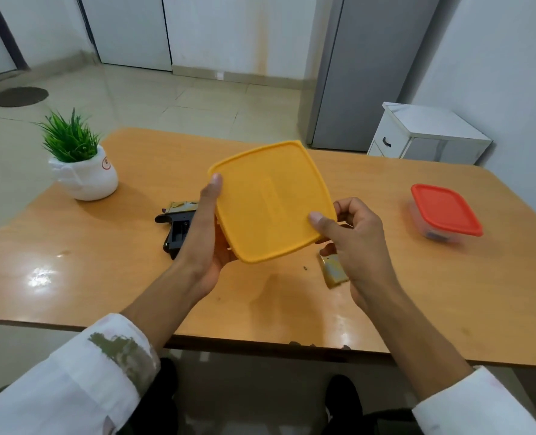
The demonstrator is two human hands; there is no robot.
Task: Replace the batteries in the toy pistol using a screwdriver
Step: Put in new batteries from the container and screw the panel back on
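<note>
While both your hands grip the yellow-lidded box (271,200), left hand (205,233) underneath and right hand (351,233) at its corner, the toy pistol (175,227) lies open on the table (103,277); it looks light, rigid plastic, so take it by the grip.

Both forearms reach forward, white sleeves pushed back. The left hand (208,233) is cupped palm-up, thumb raised along the edge of the square yellow plastic lid (271,200). The right hand (353,237) pinches the lid's near corner, thumb on top and fingers curled beneath.
</note>
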